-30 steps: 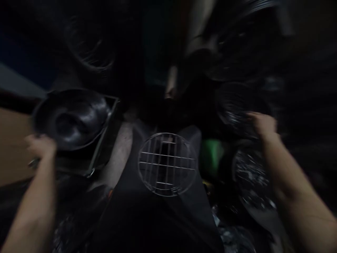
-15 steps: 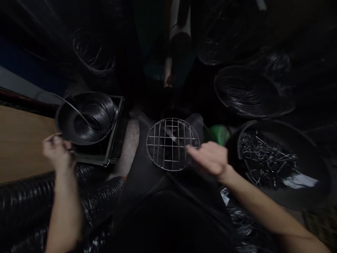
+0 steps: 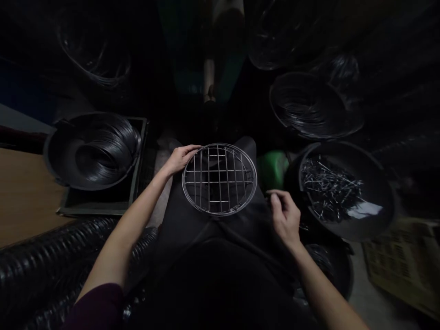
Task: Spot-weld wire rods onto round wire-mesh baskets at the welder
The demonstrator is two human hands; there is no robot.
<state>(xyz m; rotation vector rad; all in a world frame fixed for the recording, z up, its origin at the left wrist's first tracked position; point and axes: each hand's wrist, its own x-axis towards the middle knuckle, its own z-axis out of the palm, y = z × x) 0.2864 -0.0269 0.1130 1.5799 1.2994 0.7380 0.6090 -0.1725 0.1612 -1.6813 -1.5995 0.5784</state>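
Observation:
A round wire grate (image 3: 219,182) lies across my lap, over the dark cloth on my thighs. Its crossed wires sit inside a round rim that looks doubled, as if of two wires. My left hand (image 3: 180,159) grips the rim at the upper left, fingers along the top edge. To the right of the grate, and apart from it, my right hand (image 3: 286,217) is closed with thumb and forefinger together. Whatever lies in that pinch is too small and dark to name. Nearest to it on the right, short wire pieces (image 3: 332,188) fill part of a dark pan (image 3: 381,201).
On the left, a dark pan (image 3: 63,167) of stacked wire rings (image 3: 106,149) rests on a crate (image 3: 94,208). Wrapped dark coils (image 3: 51,250) lie below it. A green object (image 3: 273,167) stands beyond my right hand. Another pan of wire (image 3: 309,110) is farther right.
My left hand has moved from beside the left pan to the grate's rim. My right hand has left the grate and moved right. The rim now looks doubled.

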